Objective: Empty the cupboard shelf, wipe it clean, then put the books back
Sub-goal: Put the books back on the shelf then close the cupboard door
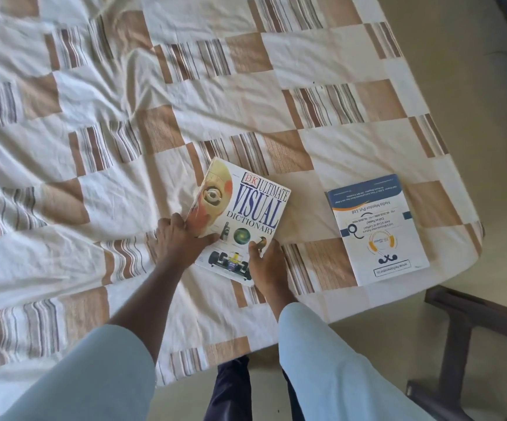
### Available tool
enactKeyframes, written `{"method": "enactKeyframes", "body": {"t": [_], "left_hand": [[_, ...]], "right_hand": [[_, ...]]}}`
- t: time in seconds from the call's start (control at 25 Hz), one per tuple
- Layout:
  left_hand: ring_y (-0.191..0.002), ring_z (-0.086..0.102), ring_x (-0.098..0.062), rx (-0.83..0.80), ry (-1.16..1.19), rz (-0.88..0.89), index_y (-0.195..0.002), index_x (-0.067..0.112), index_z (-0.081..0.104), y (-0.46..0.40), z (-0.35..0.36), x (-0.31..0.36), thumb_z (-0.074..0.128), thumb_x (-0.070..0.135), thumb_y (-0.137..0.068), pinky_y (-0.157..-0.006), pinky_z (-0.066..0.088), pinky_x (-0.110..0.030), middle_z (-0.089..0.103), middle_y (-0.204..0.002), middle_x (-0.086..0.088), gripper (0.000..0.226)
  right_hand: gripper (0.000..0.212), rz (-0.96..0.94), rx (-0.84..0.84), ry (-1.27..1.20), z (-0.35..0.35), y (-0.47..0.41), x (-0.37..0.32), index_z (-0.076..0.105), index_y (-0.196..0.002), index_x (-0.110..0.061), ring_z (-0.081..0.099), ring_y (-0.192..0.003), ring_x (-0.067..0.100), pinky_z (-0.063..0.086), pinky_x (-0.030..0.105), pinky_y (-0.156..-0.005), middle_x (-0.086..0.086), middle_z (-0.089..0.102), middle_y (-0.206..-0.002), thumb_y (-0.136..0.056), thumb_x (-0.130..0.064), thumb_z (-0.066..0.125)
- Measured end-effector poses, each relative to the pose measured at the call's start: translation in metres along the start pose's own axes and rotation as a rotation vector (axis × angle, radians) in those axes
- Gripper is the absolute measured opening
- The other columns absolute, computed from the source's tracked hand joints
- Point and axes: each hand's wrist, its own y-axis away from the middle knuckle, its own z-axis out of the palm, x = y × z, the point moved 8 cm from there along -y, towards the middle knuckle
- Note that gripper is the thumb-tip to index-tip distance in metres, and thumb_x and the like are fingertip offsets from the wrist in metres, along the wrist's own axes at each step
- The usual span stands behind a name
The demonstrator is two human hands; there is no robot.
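Glossy and heavy, the visual dictionary [241, 221] lies on the bed [94, 117], our left hand [176, 238] and right hand [265, 253] gripping its edges; it may slip.

Open patchwork cream-and-tan bed sheet [124, 117] from 9 to 1 o'clock; white-and-blue paperback booklet [376, 229] blocks 3 o'clock.

Bed covered with rumpled cream cotton sheet [161, 86], printed in tan squares and brown-striped blocks, filling most of view. Smooth beige floor [489, 123] exposed along right side and below bed edge. Dark brown wooden frame [458, 326], chair or stand, cannot tell which, at lower right beside bed corner. Soft daylight, faint shadows across creases.
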Motion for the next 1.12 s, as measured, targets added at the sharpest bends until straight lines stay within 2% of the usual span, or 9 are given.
{"method": "enactKeyframes", "body": {"t": [0.16, 0.24, 0.36, 0.48, 0.6, 0.76, 0.84, 1.0, 1.12], "left_hand": [[-0.111, 0.063, -0.028, -0.152, 0.207, -0.033, -0.130, 0.012, 0.051, -0.007, 0.024, -0.012, 0.072, 0.085, -0.055, -0.099, 0.050, -0.048, 0.067, -0.118, -0.007, 0.107], [-0.100, 0.067, -0.017, -0.261, 0.393, -0.021, -0.119, 0.013, 0.059, -0.009, 0.031, -0.010, 0.079, 0.076, -0.060, -0.097, 0.054, -0.047, 0.071, -0.106, 0.001, 0.089], [-0.096, 0.075, -0.024, -0.396, 0.674, 0.006, -0.110, 0.020, 0.072, -0.003, 0.040, 0.005, 0.087, 0.056, -0.063, -0.090, 0.058, -0.051, 0.078, -0.103, -0.001, 0.061], [-0.094, 0.076, -0.025, -0.423, 0.777, -0.046, -0.114, 0.018, 0.071, 0.004, 0.050, 0.017, 0.087, 0.042, -0.070, -0.083, 0.061, -0.045, 0.078, -0.103, -0.003, 0.052], [-0.093, 0.076, -0.025, -0.435, 0.889, -0.136, -0.122, 0.020, 0.064, 0.013, 0.065, 0.015, 0.091, 0.048, -0.066, -0.078, 0.062, -0.043, 0.078, -0.106, -0.003, 0.069], [-0.102, 0.073, -0.037, -0.614, 1.077, -0.173, -0.124, 0.010, 0.065, 0.058, 0.089, 0.034, 0.084, 0.032, -0.077, -0.084, 0.059, -0.053, 0.073, -0.116, -0.016, 0.054], [-0.102, 0.072, -0.040, -0.633, 1.142, -0.187, -0.125, 0.006, 0.062, 0.079, 0.097, 0.045, 0.079, 0.020, -0.081, -0.080, 0.060, -0.054, 0.072, -0.118, -0.019, 0.049], [-0.109, 0.068, -0.045, -0.591, 1.320, -0.247, -0.130, 0.004, 0.058, 0.113, 0.123, 0.061, 0.074, 0.005, -0.081, -0.087, 0.052, -0.069, 0.069, -0.122, -0.022, 0.051], [-0.106, 0.069, -0.044, -0.512, 1.327, -0.249, -0.126, 0.005, 0.061, 0.131, 0.122, 0.071, 0.079, 0.004, -0.076, -0.087, 0.050, -0.072, 0.071, -0.118, -0.021, 0.053]], "right_hand": [[0.048, 0.131, 0.008, -0.021, -0.014, -0.005, 0.009, 0.052, -0.131, -0.008, 0.059, -0.115, 0.031, 0.050, 0.038, -0.094, 0.011, 0.061, -0.130, -0.100, -0.044, 0.048], [0.050, 0.189, -0.030, -0.073, -0.019, -0.013, 0.016, 0.055, -0.131, -0.010, 0.060, -0.113, 0.031, 0.048, 0.036, -0.092, 0.009, 0.063, -0.127, -0.102, -0.048, 0.041], [0.062, 0.258, -0.098, -0.163, -0.025, -0.024, 0.027, 0.066, -0.118, -0.018, 0.066, -0.105, 0.029, 0.053, 0.046, -0.095, 0.007, 0.071, -0.118, -0.088, -0.062, 0.034], [0.053, 0.340, -0.183, -0.268, -0.027, -0.030, 0.042, 0.071, -0.102, -0.020, 0.071, -0.098, 0.031, 0.057, 0.046, -0.091, 0.009, 0.076, -0.107, -0.092, -0.062, 0.040], [0.065, 0.374, -0.139, -0.338, -0.039, -0.026, 0.046, 0.073, -0.093, -0.018, 0.071, -0.093, 0.029, 0.057, 0.044, -0.088, 0.006, 0.077, -0.095, -0.079, -0.075, 0.045], [0.052, 0.223, 0.045, -0.201, -0.095, -0.022, 0.031, 0.058, -0.070, -0.016, 0.062, -0.085, 0.029, 0.050, 0.037, -0.078, 0.004, 0.063, -0.081, -0.107, -0.046, 0.037], [0.048, 0.172, 0.050, -0.144, -0.118, -0.029, 0.036, 0.058, -0.082, -0.013, 0.059, -0.087, 0.026, 0.048, 0.033, -0.080, 0.003, 0.061, -0.088, -0.105, -0.050, 0.040], [0.073, 0.109, -0.160, 0.049, -0.124, -0.033, 0.055, 0.066, -0.116, -0.020, 0.063, -0.107, 0.023, 0.048, 0.032, -0.093, -0.001, 0.069, -0.109, -0.081, -0.081, 0.048], [0.069, 0.078, -0.081, 0.062, -0.147, -0.021, 0.050, 0.060, -0.129, -0.020, 0.061, -0.113, 0.031, 0.046, 0.035, -0.094, 0.008, 0.069, -0.119, -0.091, -0.075, 0.043]]}}
